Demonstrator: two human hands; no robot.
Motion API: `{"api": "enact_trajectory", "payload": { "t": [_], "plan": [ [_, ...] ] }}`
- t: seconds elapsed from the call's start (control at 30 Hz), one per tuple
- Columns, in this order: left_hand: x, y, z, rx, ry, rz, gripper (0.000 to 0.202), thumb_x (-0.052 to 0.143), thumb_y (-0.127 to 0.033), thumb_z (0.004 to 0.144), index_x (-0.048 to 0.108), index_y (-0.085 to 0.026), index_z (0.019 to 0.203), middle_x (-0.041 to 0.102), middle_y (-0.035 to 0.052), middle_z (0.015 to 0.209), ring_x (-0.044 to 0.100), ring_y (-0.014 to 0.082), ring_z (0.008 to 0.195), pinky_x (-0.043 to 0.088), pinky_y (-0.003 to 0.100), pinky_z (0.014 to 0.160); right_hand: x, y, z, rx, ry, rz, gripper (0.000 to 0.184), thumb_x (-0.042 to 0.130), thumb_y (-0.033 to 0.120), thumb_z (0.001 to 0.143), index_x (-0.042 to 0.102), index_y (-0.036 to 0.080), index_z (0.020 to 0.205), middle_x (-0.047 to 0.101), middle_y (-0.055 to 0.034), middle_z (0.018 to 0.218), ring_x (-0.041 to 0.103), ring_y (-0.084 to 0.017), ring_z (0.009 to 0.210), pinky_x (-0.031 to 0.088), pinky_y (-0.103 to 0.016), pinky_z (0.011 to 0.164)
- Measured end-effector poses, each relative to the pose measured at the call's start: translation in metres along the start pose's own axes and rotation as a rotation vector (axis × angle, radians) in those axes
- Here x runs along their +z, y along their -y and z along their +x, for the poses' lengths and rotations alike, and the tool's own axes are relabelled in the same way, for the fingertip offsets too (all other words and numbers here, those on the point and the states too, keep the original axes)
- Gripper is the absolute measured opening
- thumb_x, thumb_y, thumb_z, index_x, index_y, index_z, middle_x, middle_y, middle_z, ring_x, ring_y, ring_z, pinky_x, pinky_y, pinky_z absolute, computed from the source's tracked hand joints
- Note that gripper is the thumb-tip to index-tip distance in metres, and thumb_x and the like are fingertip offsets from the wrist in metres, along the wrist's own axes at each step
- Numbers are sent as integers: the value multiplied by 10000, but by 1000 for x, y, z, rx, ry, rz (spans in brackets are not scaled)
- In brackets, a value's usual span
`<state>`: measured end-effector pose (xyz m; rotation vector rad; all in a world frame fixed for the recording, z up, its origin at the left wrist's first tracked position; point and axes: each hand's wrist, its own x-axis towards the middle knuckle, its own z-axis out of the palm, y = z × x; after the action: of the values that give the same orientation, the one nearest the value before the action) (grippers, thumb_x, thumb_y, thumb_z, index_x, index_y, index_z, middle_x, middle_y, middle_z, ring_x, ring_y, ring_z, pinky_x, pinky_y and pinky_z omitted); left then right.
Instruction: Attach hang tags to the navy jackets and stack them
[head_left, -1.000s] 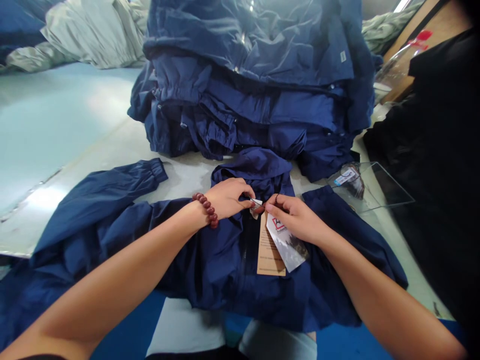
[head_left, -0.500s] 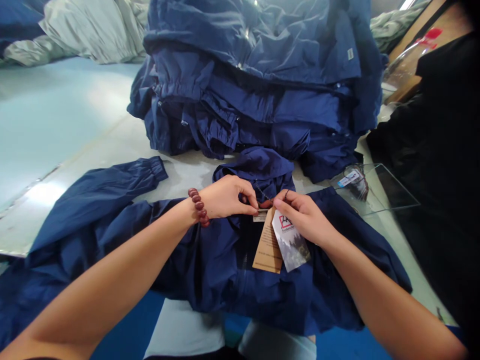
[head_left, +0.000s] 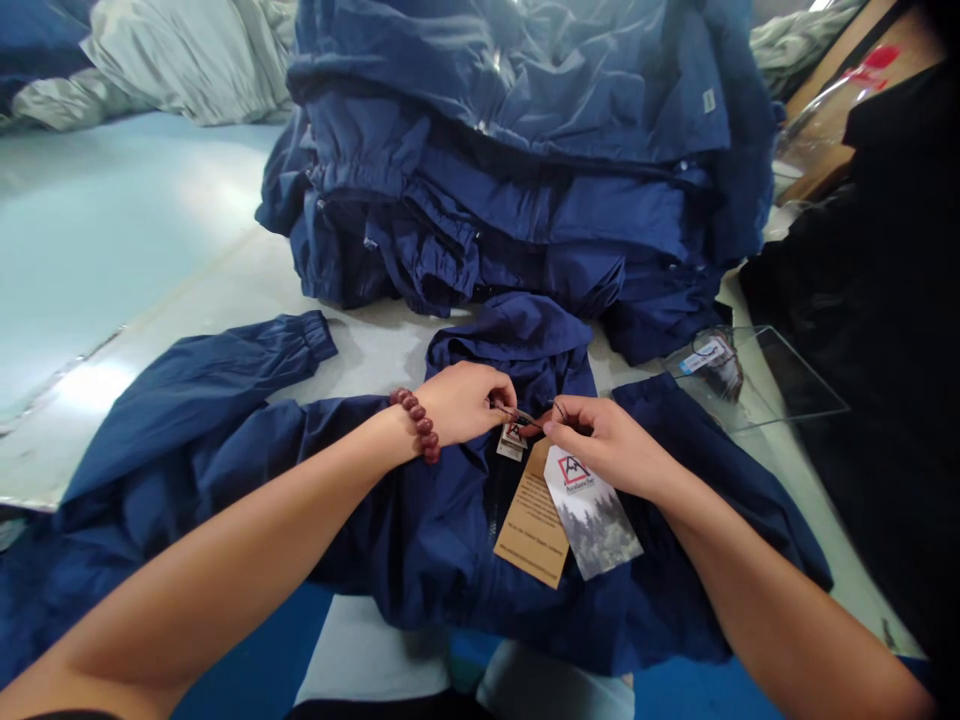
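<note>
A navy hooded jacket (head_left: 439, 540) lies spread on the table before me, its hood (head_left: 517, 325) pointing away. At the collar, my left hand (head_left: 469, 402) is closed in a pinch on a thin dark tag string. My right hand (head_left: 611, 447) pinches the same string close to the tops of two hang tags. One is a brown card tag (head_left: 534, 525) with small print; the other is a white-and-grey tag (head_left: 596, 520) with a red logo and a forest picture. Between the hands, a small neck label (head_left: 513, 435) shows inside the collar. My fingers partly hide the string.
A tall pile of navy jackets (head_left: 517, 190) stands behind the hood. Grey garments (head_left: 191, 60) lie at the far left. To the right are a clear sheet with loose tags (head_left: 787, 375), black cloth (head_left: 862, 300) and a red-capped bottle (head_left: 832, 105).
My left hand has shifted slightly right and lifted off the neck label, which shows more now. The two hang tags hang lower and face the camera more. The right hand keeps its pinch.
</note>
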<state>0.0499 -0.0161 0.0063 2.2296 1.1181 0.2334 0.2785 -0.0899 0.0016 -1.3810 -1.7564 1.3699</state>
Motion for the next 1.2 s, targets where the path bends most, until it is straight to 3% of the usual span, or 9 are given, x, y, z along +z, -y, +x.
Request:
{"api": "enact_trajectory", "payload": {
  "t": [0.17, 0.3, 0.47, 0.7, 1.2],
  "plan": [
    [5, -6, -2, 26, -25, 111, 111, 614, -240, 859, 723, -224, 873, 755, 15, 906, 656, 186, 787, 418, 305, 705, -2, 2, 1, 20, 10, 28, 241, 571, 224, 868, 444, 231, 663, 789, -39, 979, 649, -202, 790, 392, -301, 618],
    [5, -6, -5, -20, -77, -35, 105, 577, -297, 925, 648, -221, 934, 742, 8, 867, 656, 175, 761, 432, 294, 689, -2, 2, 2, 22, 13, 32, 230, 552, 189, 825, 416, 232, 644, 798, -35, 995, 661, -208, 801, 400, -313, 630],
    [5, -5, -4, -24, -48, -204, 94, 596, -305, 905, 629, -218, 920, 735, -1, 856, 666, 166, 773, 464, 286, 713, -4, 0, 1, 21, 6, 25, 189, 593, 208, 759, 470, 239, 618, 797, -59, 950, 666, -254, 852, 434, -333, 638],
    [1, -6, -3, -58, 62, -284, 148, 554, -321, 902, 652, -216, 939, 713, -8, 826, 645, 164, 762, 450, 279, 685, -9, 3, -1, -3, 108, 13, 216, 523, 168, 771, 396, 218, 604, 794, -39, 1100, 668, -231, 903, 411, -316, 683],
    [8, -5, -4, -29, 3, -243, 201, 658, -266, 782, 662, -218, 977, 716, -1, 864, 632, 156, 745, 459, 268, 676, -11, 8, -2, -66, 126, -43, 260, 533, 140, 753, 341, 213, 594, 784, -35, 1082, 658, -217, 898, 389, -313, 700]
  ]
}}
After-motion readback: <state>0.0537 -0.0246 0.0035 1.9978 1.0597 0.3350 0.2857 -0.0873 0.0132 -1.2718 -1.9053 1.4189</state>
